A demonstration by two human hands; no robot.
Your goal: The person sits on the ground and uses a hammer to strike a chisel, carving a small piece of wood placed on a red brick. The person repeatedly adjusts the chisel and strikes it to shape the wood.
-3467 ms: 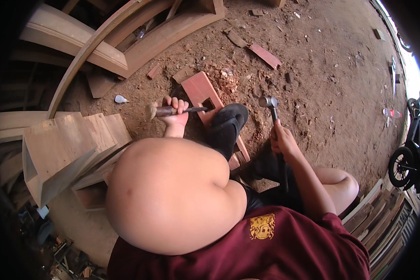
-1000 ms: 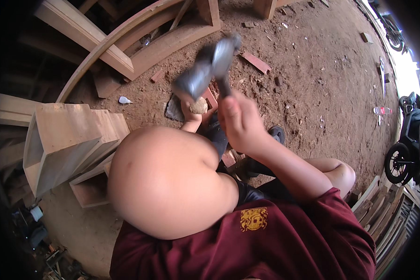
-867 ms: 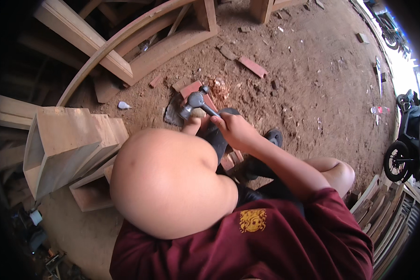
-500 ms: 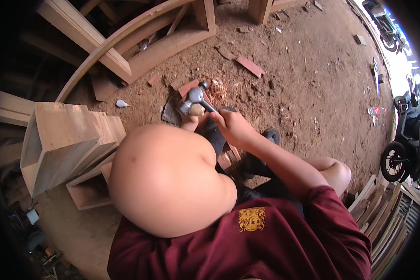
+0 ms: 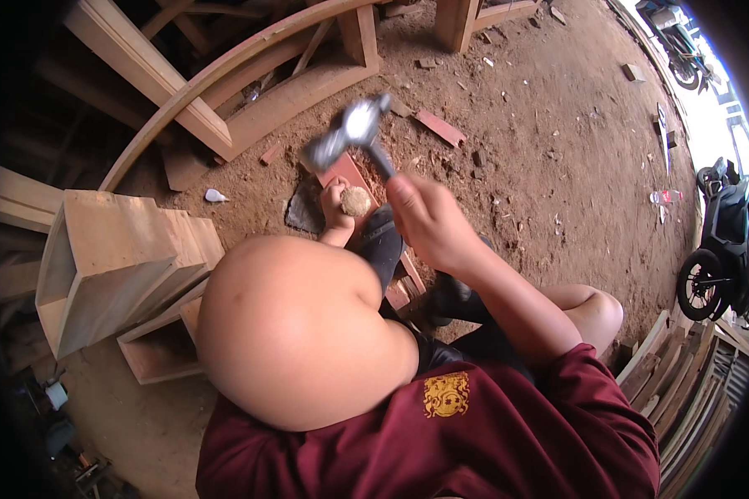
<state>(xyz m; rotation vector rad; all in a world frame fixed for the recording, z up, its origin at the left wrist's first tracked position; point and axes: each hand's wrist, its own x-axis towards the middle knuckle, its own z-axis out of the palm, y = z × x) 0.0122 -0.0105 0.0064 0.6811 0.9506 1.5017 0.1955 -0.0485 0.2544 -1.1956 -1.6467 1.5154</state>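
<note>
1. Largely, the view to the near left of the red board point(image 5: 356, 173) is blocked by a bare bent leg point(image 5: 295, 333), by which most of the left forearm is hidden.
2. A hammer point(image 5: 358, 125) is gripped by the right hand point(image 5: 429, 220), its fingers wrapped round the shaft. The head, blurred, is seen against the board's far end.
3. A round-ended tool handle point(image 5: 355, 202) is grasped by the curled fingers of the left hand point(image 5: 335, 204), over the board; its lower end cannot be made out.
4. The board itself is laid on the ground, its middle covered by a dark-clad foot point(image 5: 380, 241).
5. Well left of the board, an open wooden box point(image 5: 171, 375) is set; its inside is shadowed, and any contents cannot be told.
6. Just left of the board, a dark slab point(image 5: 305, 209) is partly covered by the left hand.
7. Beyond the board, a red offcut point(image 5: 439, 129) is seen.
8. Far right of it, a clear bottle point(image 5: 666, 197) is too small for its contents to be read, and a motorcycle point(image 5: 718, 241) is partly lost in the dark rim.
</note>
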